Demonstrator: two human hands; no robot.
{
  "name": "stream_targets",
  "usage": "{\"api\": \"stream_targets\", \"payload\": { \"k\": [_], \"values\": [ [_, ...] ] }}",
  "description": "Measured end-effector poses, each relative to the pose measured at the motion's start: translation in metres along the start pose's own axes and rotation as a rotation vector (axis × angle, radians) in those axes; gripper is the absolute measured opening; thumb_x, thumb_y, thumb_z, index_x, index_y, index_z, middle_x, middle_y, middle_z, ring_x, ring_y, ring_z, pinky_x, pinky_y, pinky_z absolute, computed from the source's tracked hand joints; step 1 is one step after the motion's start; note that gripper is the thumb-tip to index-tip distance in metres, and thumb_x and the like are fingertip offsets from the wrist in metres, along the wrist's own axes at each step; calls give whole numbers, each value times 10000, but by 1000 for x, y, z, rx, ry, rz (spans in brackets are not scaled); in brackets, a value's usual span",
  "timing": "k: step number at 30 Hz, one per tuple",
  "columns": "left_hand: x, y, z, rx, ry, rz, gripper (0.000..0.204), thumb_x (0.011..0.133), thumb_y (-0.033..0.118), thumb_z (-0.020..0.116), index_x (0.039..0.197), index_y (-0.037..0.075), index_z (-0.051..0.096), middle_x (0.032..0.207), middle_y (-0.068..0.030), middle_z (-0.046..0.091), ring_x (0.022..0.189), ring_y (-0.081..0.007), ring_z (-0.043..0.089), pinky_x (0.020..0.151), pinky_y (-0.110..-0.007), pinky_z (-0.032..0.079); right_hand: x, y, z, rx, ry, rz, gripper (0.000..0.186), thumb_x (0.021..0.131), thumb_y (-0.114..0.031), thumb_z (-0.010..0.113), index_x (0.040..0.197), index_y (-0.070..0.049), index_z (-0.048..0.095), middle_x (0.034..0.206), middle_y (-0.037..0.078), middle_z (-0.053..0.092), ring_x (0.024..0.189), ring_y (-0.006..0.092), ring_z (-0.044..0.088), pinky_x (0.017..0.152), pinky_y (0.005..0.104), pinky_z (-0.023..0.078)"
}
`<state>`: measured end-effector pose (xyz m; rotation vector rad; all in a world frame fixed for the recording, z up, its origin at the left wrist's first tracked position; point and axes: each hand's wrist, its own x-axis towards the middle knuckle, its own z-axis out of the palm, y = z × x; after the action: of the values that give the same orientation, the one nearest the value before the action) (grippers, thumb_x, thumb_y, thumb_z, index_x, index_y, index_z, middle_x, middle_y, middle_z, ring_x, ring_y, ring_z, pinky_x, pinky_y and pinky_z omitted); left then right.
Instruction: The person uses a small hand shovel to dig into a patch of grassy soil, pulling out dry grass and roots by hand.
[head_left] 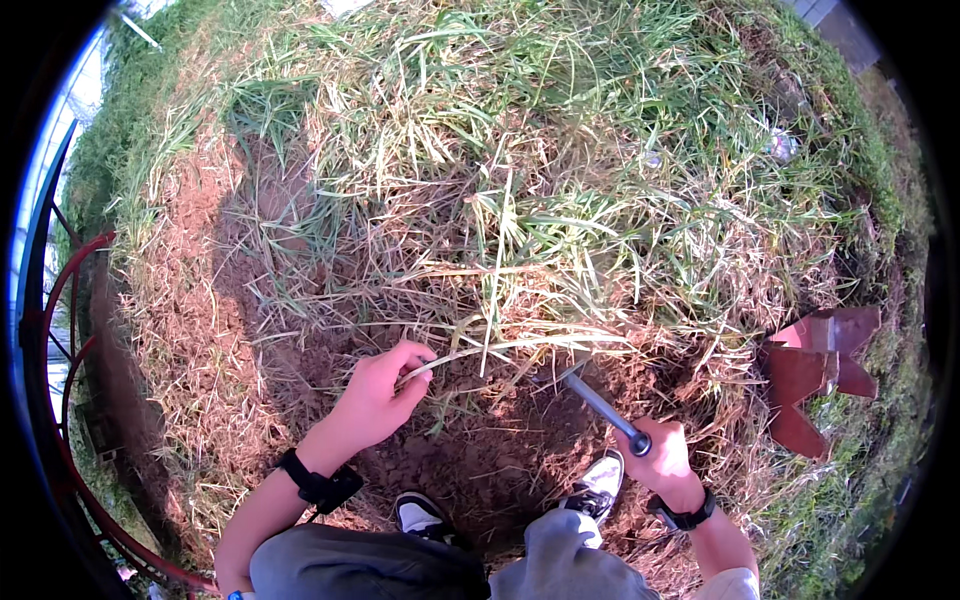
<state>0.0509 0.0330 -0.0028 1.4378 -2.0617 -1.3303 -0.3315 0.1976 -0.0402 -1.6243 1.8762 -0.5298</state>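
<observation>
My left hand is closed round a few long grass stalks, pale and yellowish, which stretch rightward from its fingertips over the cut grass. In my right hand, a tool with a grey metal tube handle slants up and to the left. Its working end meets the soil among the grass roots, mostly hidden, so its exact kind does not show. Bare brown soil lies between my hands and my shoes. A thick mat of green and dry grass spreads beyond both hands.
Close by on the right stands a red-brown angular metal piece with pointed parts. A curved red metal frame runs along the left edge. A crumpled, shiny piece of litter lies at the far right. My black-and-white shoe is below the tool.
</observation>
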Motion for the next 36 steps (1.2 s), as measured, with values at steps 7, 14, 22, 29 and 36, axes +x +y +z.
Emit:
{"api": "stream_targets", "payload": {
  "k": [7, 14, 22, 29, 36],
  "values": [
    [-3, 7, 1, 38, 11, 7, 184, 1013, 110, 684, 1181, 37, 670, 771, -54, 661, 604, -118, 531, 577, -292, 432, -7, -1, 3, 191, -169, 260, 284, 819, -239, 899, 795, -4, 742, 582, 59, 628, 508, 143, 583, 506, 322, 474],
    [-8, 13, -5, 46, -69, -37, 156, 1015, 103, 670, 1141, 17, 702, 741, -63, 647, 611, -131, 571, 572, -311, 453, -18, -1, 8, 298, -216, 345, 282, 837, -250, 890, 796, -12, 743, 582, -8, 574, 519, 93, 536, 487, 294, 419],
    [-27, 6, -7, 38, -81, -60, 104, 1008, 82, 669, 1076, 5, 684, 727, -105, 617, 595, -203, 562, 574, -347, 460, -54, -29, -41, 192, -128, 368, 297, 871, -177, 831, 696, -5, 664, 508, 44, 545, 453, 116, 527, 446, 318, 404],
    [-14, 8, -4, 35, -136, -134, 138, 1018, 109, 674, 1122, 29, 716, 766, -35, 683, 623, -86, 563, 584, -280, 465, -61, -14, -57, 32, -60, 335, 323, 922, -178, 787, 695, 16, 663, 495, 62, 553, 406, 137, 525, 412, 337, 395],
    [-5, 6, 7, -28, -191, -136, 118, 1027, 111, 668, 1106, 36, 712, 762, -25, 661, 668, -60, 566, 613, -263, 479, -5, 9, 15, 106, 46, 286, 326, 899, -216, 823, 708, -1, 670, 514, 119, 549, 433, 217, 540, 465, 360, 439]
  ]
}}
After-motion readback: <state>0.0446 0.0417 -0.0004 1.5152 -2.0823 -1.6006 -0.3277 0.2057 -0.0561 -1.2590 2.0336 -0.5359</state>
